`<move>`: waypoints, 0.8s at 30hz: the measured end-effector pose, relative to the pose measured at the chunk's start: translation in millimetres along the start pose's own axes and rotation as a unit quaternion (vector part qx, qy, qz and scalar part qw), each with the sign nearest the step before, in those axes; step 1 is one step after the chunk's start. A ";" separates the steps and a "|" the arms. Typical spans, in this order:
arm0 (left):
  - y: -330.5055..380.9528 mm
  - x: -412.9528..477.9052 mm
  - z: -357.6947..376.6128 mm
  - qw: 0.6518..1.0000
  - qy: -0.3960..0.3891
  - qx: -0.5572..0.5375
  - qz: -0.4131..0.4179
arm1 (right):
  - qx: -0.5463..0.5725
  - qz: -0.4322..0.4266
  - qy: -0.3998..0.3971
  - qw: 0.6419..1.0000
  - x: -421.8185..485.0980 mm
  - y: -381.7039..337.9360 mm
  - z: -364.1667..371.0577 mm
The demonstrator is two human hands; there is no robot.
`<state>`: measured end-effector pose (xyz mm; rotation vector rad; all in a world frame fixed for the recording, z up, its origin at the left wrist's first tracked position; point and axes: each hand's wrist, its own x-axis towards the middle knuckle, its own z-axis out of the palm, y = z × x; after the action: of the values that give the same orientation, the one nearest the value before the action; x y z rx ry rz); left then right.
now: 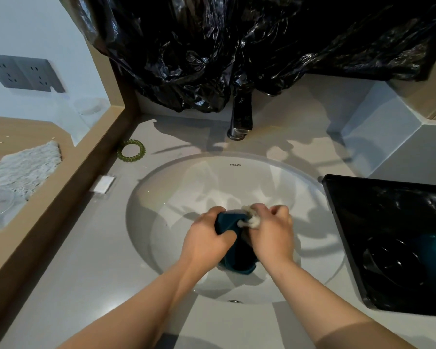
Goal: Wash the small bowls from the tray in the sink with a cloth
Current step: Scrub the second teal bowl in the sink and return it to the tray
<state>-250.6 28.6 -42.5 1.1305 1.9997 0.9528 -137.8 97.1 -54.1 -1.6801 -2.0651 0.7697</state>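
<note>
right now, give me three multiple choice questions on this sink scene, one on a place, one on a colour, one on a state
1. Where is the black tray?
A) right of the sink
B) left of the sink
C) inside the sink

2. What colour is the bowl being held?
A) red
B) white
C) teal

3. What is the right hand doing?
A) hanging empty
B) gripping the cloth at the bowl
C) turning the faucet

Answers:
1 A, the black tray lies beside the sink on its right.
2 C, teal shows between the two hands.
3 B, its fingers curl round the pale cloth.
</note>
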 end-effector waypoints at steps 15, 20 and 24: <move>-6.4 1.1 3.9 0.998 0.066 -0.018 -0.013 | 0.175 0.217 -0.091 0.956 -9.9 0.1 10.3; -6.1 3.8 0.0 0.992 0.093 -0.078 -0.043 | 0.253 0.187 -0.040 0.949 -12.3 -2.8 2.8; -3.3 2.4 -1.2 0.988 0.108 -0.101 -0.050 | 0.207 0.132 -0.043 0.969 -15.5 -0.4 3.9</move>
<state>-254.0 29.3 -45.0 0.8390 2.0521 1.2385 -137.0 81.2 -56.0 -1.7130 -1.5986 1.2787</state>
